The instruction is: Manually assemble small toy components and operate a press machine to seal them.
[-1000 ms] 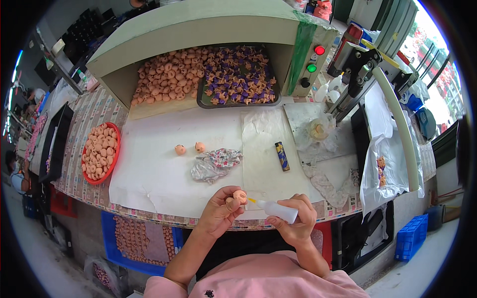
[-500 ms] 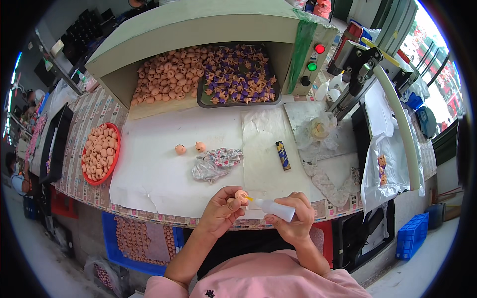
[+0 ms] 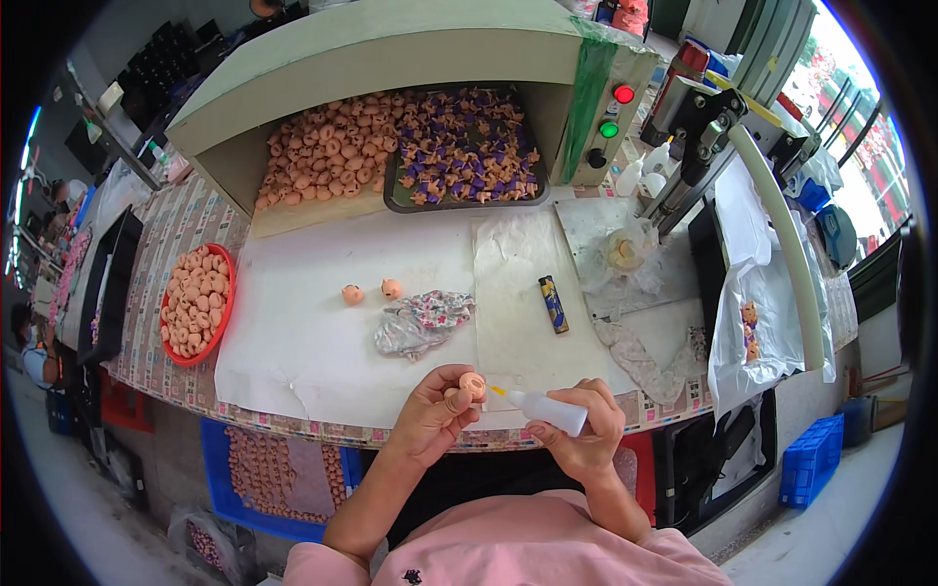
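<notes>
Between the fingers and thumb of my left hand (image 3: 439, 418) is a small peach-coloured doll head (image 3: 473, 386), with an opening on its surface. My right hand (image 3: 584, 427) is wrapped round a white squeeze bottle (image 3: 553, 411) lying nearly level. Its yellow nozzle tip (image 3: 497, 391) points at the head, a small gap apart from it. Two more doll heads (image 3: 353, 294) rest on the white paper beyond my left hand, beside a crumpled floral cloth (image 3: 424, 323).
A red basket (image 3: 232, 293) of doll heads stands at left. Under a box-like hood (image 3: 391, 57) lie piled heads (image 3: 327, 151) and a dark tray (image 3: 469, 204) of purple-and-peach figure bodies. A dark blue tube (image 3: 553, 305) lies on the paper. At right stands a metal press (image 3: 699, 137).
The bottle and my right hand have drawn slightly to the right, so the nozzle has come away from the head. The head has turned a little in my left fingers.
</notes>
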The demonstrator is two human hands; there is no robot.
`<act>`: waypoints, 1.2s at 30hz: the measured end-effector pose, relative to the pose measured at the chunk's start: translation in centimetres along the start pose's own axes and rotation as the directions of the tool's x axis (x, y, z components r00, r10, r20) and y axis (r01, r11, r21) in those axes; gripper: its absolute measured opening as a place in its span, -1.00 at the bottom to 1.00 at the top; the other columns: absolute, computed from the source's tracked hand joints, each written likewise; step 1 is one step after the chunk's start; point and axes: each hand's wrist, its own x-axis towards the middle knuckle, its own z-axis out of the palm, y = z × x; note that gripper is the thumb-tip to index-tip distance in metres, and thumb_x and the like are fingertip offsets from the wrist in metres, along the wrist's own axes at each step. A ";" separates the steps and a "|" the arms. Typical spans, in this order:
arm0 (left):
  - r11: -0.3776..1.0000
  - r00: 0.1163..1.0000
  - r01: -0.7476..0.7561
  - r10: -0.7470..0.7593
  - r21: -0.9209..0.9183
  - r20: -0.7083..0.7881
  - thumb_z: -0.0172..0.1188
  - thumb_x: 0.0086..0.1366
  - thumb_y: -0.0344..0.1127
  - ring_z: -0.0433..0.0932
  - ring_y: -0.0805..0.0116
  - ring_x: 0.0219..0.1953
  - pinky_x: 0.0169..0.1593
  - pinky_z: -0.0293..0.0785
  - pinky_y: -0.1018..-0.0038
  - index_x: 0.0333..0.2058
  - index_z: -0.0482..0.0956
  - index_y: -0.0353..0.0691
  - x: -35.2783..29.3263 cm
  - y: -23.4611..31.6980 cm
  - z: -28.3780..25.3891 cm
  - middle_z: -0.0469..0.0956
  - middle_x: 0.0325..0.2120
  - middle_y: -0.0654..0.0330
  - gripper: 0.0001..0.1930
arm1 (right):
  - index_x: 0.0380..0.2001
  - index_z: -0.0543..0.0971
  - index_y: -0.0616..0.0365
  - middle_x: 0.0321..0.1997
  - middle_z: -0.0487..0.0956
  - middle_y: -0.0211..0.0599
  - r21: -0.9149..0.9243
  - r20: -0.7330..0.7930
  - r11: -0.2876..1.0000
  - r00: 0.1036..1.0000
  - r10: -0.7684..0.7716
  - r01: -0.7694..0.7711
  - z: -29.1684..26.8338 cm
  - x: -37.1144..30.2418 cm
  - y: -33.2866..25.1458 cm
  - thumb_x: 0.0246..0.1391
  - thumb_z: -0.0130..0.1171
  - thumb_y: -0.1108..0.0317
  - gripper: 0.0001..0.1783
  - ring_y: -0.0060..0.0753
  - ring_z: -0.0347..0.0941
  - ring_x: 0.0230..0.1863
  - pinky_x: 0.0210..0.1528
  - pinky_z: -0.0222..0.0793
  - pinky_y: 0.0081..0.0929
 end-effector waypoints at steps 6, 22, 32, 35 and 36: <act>1.000 1.000 0.003 -0.003 -0.009 0.010 0.24 0.22 -0.41 0.60 0.42 -0.18 -0.22 0.64 0.57 -0.03 0.46 -0.18 0.0 0.0 0.0 0.57 -0.20 0.19 -0.67 | -0.39 0.59 0.19 -0.47 0.54 -0.32 -0.007 -0.016 1.000 1.000 -0.007 0.007 0.3 0.0 -0.1 -0.27 0.53 0.17 -0.58 -0.46 0.37 -0.54 -0.48 0.26 -0.51; 1.000 0.999 0.009 -0.009 -0.009 0.036 0.21 0.23 -0.44 0.61 0.39 -0.17 -0.20 0.64 0.54 0.03 0.46 -0.21 0.1 -0.1 -0.5 0.55 -0.13 0.12 -0.63 | -0.42 0.60 0.19 -0.49 0.53 -0.33 0.001 -0.006 1.000 1.000 -0.004 0.004 0.9 0.0 0.0 -0.31 0.54 0.13 -0.56 -0.46 0.38 -0.56 -0.50 0.26 -0.52; 1.000 1.000 0.018 -0.018 -0.023 0.013 0.23 0.21 -0.44 0.60 0.40 -0.17 -0.20 0.65 0.53 0.06 0.45 -0.18 0.2 -0.2 -0.3 0.54 -0.10 0.14 -0.59 | -0.38 0.60 0.20 -0.48 0.57 -0.26 0.016 0.029 1.000 1.000 -0.005 0.004 0.0 -0.1 0.1 -0.29 0.54 0.27 -0.61 -0.41 0.39 -0.55 -0.51 0.31 -0.50; 1.000 1.000 0.011 -0.011 -0.023 0.030 0.23 0.21 -0.45 0.60 0.40 -0.16 -0.19 0.65 0.52 0.06 0.45 -0.17 0.3 -0.3 -0.3 0.54 -0.09 0.14 -0.58 | -0.38 0.60 0.20 -0.48 0.57 -0.26 0.018 0.027 1.000 1.000 -0.006 0.006 -0.2 -0.1 0.2 -0.29 0.54 0.26 -0.60 -0.41 0.40 -0.55 -0.51 0.31 -0.50; 1.000 0.999 0.013 -0.013 -0.022 0.029 0.23 0.21 -0.45 0.60 0.40 -0.16 -0.19 0.65 0.52 0.06 0.45 -0.17 0.3 -0.3 -0.3 0.54 -0.09 0.14 -0.58 | -0.38 0.60 0.20 -0.48 0.57 -0.26 0.020 0.026 1.000 1.000 -0.008 0.007 -0.2 -0.1 0.2 -0.29 0.54 0.26 -0.60 -0.41 0.40 -0.55 -0.51 0.31 -0.50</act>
